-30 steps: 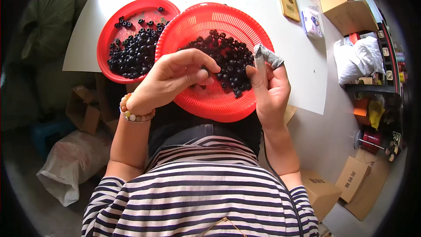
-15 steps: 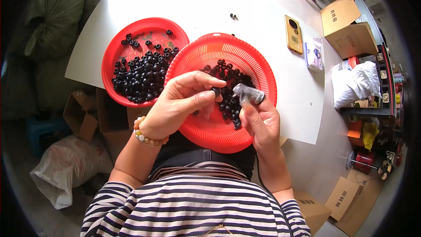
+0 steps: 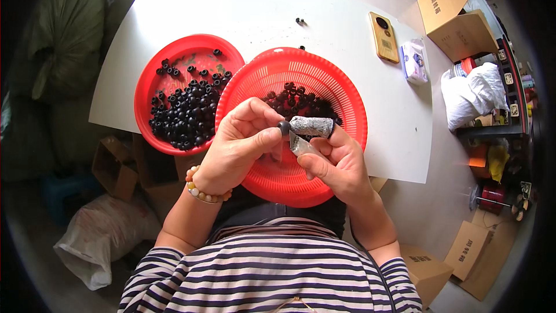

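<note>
My left hand point(image 3: 248, 142) pinches a small black ring-shaped part point(image 3: 284, 127) between thumb and forefinger. A beaded bracelet point(image 3: 204, 188) circles that wrist. Close beside it, my right hand point(image 3: 341, 168) is closed, with a grey knitted finger sleeve point(image 3: 313, 126) over its forefinger. The sleeve's tip reaches the black part. A pale, translucent piece point(image 3: 304, 146) shows between that hand's finger and thumb; its kind is unclear. Both hands are above a red slotted basket point(image 3: 266, 182) with many black parts point(image 3: 295, 99) in it, partly hidden by my fingers.
A red round tray point(image 3: 145, 69) with a heap of black parts point(image 3: 188, 107) stands left of the basket on a white table point(image 3: 191, 6). A phone point(image 3: 384, 37) and a small packet point(image 3: 414, 62) lie at the right. Cardboard boxes point(image 3: 457, 17) stand beyond the table.
My right hand has moved left and turned, bringing its sleeved finger to the black part in my left hand. The view has shifted slightly.
</note>
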A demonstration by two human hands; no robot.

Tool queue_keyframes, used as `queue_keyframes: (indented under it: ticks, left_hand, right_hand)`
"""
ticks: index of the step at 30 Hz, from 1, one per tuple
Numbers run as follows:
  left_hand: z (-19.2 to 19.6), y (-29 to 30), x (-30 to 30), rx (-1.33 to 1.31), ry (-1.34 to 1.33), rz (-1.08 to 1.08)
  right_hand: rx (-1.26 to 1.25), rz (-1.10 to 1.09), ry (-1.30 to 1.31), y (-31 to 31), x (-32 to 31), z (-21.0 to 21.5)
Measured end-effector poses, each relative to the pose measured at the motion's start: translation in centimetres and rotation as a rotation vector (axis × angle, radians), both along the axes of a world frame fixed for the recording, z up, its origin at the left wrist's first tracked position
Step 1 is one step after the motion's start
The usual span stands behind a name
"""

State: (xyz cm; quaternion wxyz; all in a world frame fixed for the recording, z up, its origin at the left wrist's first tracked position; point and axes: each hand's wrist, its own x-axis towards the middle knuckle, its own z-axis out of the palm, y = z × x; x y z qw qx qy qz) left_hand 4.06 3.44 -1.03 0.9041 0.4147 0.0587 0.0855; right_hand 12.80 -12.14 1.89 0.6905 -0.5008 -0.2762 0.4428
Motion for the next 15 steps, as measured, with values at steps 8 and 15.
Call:
queue_keyframes:
  ticks: [8, 15]
  left_hand:
    - [0.61, -0.29, -0.04, -0.037, 0.022, 0.002]
    - [0.53, -0.51, -0.3, -0.095, 0.006, -0.026]
  right_hand:
    - [0.023, -0.007, -0.017, -0.01, -0.24, 0.34]
    - [0.016, -0.017, -0.054, -0.23, -0.59, 0.6]
